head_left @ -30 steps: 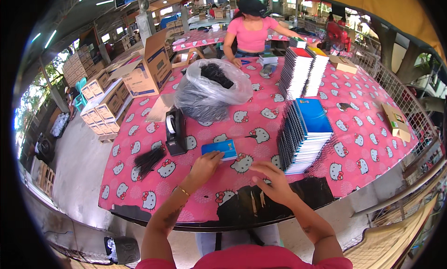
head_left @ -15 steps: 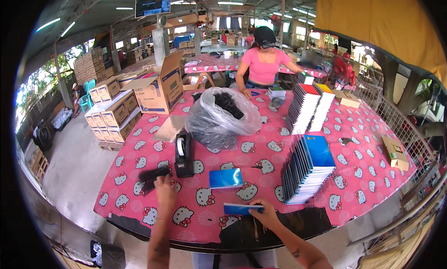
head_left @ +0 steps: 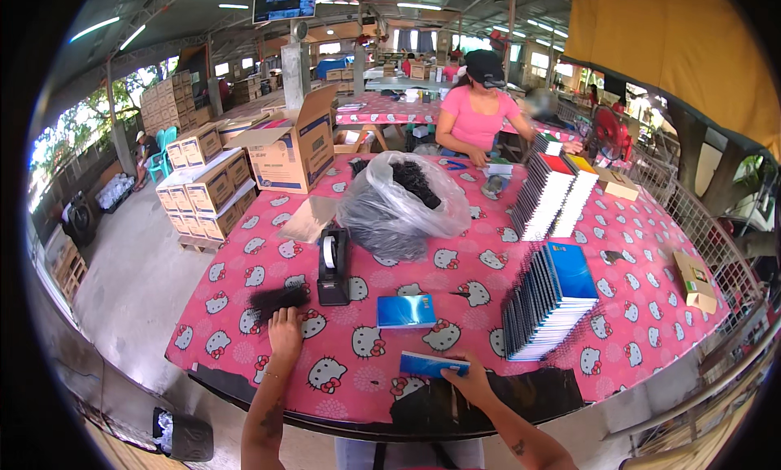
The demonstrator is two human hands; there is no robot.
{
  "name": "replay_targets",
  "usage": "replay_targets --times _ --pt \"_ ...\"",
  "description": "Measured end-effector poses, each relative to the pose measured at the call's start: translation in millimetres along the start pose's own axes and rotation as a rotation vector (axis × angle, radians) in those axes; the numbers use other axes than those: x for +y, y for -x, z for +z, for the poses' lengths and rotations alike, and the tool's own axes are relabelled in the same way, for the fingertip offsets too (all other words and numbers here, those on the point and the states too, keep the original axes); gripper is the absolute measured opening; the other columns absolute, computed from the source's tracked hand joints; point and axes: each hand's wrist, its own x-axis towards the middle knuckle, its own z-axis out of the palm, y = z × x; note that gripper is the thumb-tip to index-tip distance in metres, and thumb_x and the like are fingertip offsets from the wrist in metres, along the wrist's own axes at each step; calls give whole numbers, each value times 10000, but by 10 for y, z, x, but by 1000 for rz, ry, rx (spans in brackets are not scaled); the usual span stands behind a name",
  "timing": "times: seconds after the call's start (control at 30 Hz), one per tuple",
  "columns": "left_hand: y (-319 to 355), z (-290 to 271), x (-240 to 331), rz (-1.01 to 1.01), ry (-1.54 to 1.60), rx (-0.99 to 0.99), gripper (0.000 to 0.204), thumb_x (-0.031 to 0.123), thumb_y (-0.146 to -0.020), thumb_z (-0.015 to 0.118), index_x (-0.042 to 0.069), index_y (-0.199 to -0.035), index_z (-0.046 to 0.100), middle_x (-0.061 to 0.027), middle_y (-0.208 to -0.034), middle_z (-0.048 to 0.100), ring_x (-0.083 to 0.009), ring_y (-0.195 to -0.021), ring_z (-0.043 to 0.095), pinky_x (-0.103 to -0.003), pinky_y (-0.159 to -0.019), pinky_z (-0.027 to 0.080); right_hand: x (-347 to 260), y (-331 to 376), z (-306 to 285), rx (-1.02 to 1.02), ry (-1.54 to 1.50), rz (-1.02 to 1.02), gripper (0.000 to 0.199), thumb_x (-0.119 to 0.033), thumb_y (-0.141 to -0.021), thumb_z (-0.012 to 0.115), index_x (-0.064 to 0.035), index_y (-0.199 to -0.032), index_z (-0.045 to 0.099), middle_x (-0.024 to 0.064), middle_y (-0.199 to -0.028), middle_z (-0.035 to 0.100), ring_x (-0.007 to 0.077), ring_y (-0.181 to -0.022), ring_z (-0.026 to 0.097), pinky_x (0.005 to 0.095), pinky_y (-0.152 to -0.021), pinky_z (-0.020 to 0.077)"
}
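My left hand point(head_left: 285, 333) rests at the near edge of a small heap of black binding coils point(head_left: 275, 301), its fingers drawn together on them. Exactly how many coils it grips is hidden. In my right hand point(head_left: 470, 384) is a thin blue notebook point(head_left: 431, 364), pinched at its right end and tilted just above the table's near edge. A second blue notebook point(head_left: 406, 311) lies flat beyond it. Between the coils and that notebook stands a black tape dispenser point(head_left: 333, 271). To the right rises a leaning stack of blue spiral notebooks point(head_left: 547, 307).
A clear plastic bag of black coils point(head_left: 390, 218) sits mid-table on the pink patterned cloth point(head_left: 342, 405). Taller notebook stacks point(head_left: 543, 195) stand behind. A co-worker in pink point(head_left: 480, 116) works across the table. Cartons point(head_left: 297, 153) stand at left; a flattened box point(head_left: 693, 281) lies right.
The view has shifted, so the scene sits farther right. My left hand stays at the coils and my right hand keeps hold of the notebook. The co-worker's arms have moved.
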Motion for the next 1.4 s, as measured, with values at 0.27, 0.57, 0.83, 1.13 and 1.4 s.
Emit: replay_targets --times 0.27,0.57,0.83,1.13,1.4 --pt "9 40 100 53 28 -87 208 182 -881 596 84 -1062 622 -118 -1000 558 -324 -983 547 -466 -781 472 283 92 -66 253 -6 91 342 -113 -848 778 31 -1126 639 79 -990 689 137 -908 636 315 -812 522" --pt "11 -172 87 10 104 -212 323 250 -880 620 75 -1151 612 -170 -1088 548 -363 -1027 522 -501 -841 450 -106 5 176 329 478 -158 317 -115 -755 800 -6 -1019 661 127 -848 657 259 -830 661 397 -733 534" --pt "109 -335 58 17 266 -282 335 216 -915 616 79 -1220 594 -203 -1261 527 -402 -1151 488 -541 -942 414 -38 -43 215 289 666 -84 247 -152 -728 820 -41 -913 700 148 -842 672 317 -817 654 425 -742 532" --pt "-288 -842 30 82 758 -318 204 180 -958 597 90 -1140 607 -149 -994 651 -370 -890 641 -480 -697 507 -129 -178 918 406 -141 69 185 -59 -888 741 -10 -1057 680 32 -947 682 84 -872 590 282 -776 497" --pt "-569 -651 77 180 1018 -452 182 176 -960 622 84 -1114 650 -138 -907 638 -368 -825 626 -470 -698 494 -143 -388 1718 193 75 20 286 -27 -915 694 -9 -1200 692 49 -1070 732 110 -1009 629 294 -898 501"
